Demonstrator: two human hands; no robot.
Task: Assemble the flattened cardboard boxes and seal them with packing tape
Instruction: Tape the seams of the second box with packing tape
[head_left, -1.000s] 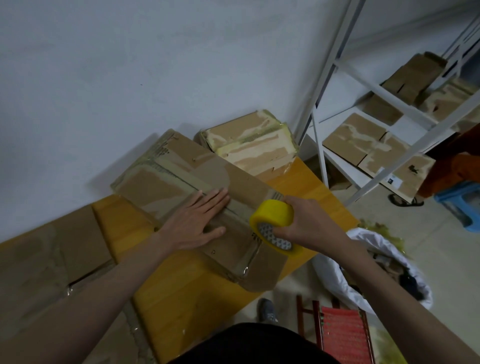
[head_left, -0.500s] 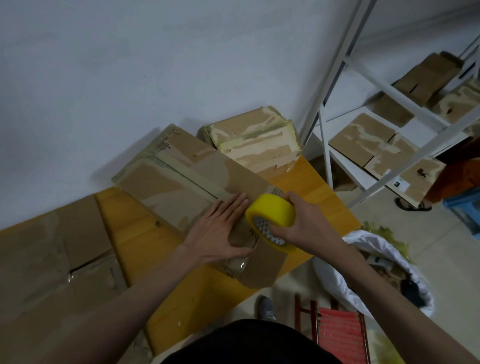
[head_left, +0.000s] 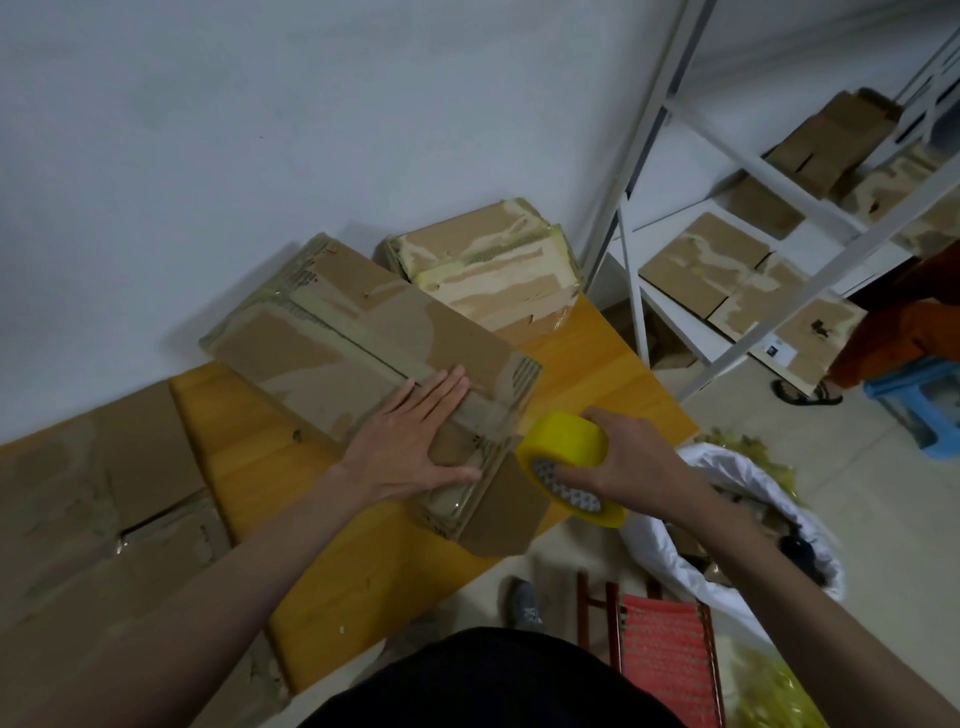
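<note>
Yellow packing tape roll (head_left: 569, 457) is gripped by the right hand (head_left: 631, 462) just off the cardboard box (head_left: 363, 353) on the table (head_left: 587, 364), while the flat, straight-fingered left hand (head_left: 415, 441) presses its seam, likely to bond the strip.

Matt cardboard box (head_left: 363, 332), glossy tape (head_left: 566, 441)
</note>
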